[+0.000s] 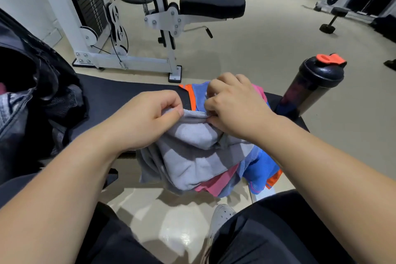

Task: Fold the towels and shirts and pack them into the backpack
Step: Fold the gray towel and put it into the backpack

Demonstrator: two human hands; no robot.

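Both hands pinch the grey towel's (192, 156) top hem, left hand (147, 118) and right hand (233, 105) close together; the rest drapes over the bench's (120, 92) near edge.

On the bench (120, 92), the backpack (42, 96) stands at the left end, the pile of clothes (252, 167) lies in the middle and overhangs the near edge, with the towel (192, 135) on top, the bottle (312, 85) stands just right of it, and the weight machine (162, 17) stands on the floor (267, 38) behind.
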